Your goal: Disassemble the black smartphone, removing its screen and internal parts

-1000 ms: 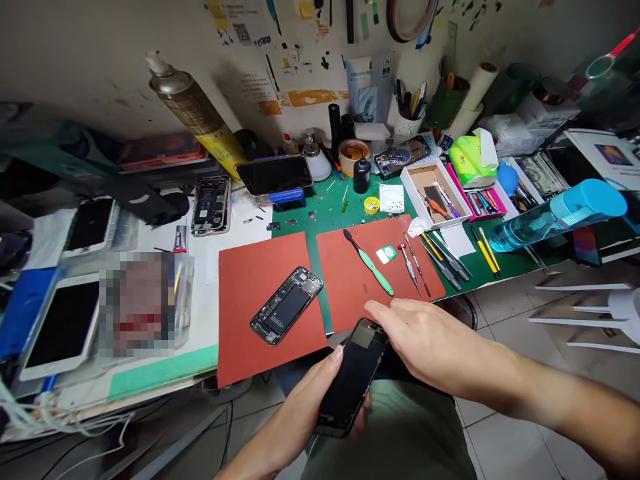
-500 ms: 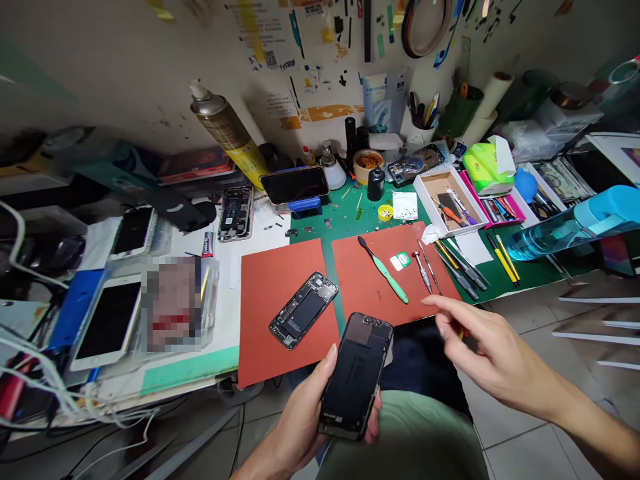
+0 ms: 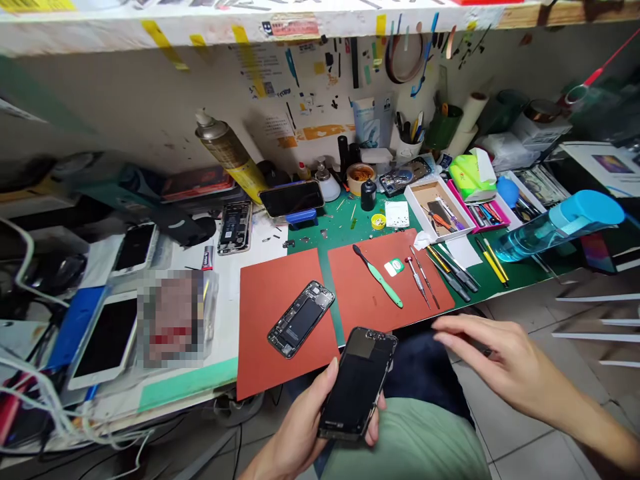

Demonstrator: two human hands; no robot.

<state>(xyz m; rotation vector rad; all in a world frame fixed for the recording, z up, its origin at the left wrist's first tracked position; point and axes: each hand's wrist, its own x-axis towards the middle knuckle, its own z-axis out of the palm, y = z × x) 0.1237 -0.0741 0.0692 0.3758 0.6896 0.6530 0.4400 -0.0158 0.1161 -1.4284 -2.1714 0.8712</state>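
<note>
The phone panel (image 3: 356, 387) is black. The 2 mats (image 3: 270, 287) are brick red. The toothbrush (image 3: 383, 283) is green and black.

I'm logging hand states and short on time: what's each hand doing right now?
Left hand: closed around the dark phone panel.
Right hand: loosely curled, apart from the panel; whether it holds anything cannot be told.

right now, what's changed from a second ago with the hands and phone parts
The right hand has moved right, away from the top end of the phone display assembly. The left hand still holds that assembly; the opened phone and green toothbrush still lie on the red-brown mats.
</note>
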